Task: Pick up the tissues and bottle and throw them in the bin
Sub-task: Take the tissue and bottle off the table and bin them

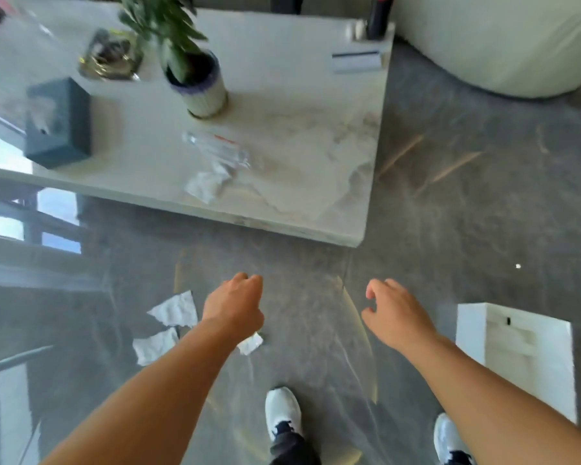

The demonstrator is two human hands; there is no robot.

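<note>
A clear plastic bottle lies on its side on the marble coffee table, with a crumpled white tissue touching its near end. On the grey floor lie three more tissues: one left of my left wrist, one below it, and a small one partly hidden under my left forearm. My left hand hangs over the floor with fingers curled and nothing in it. My right hand is beside it, fingers loosely apart and empty. A white bin stands at the right.
The table also carries a teal tissue box, a potted plant, a metallic dish, a dark bottle and a small flat box. A white pouf sits at the back right. My white shoes are on the floor.
</note>
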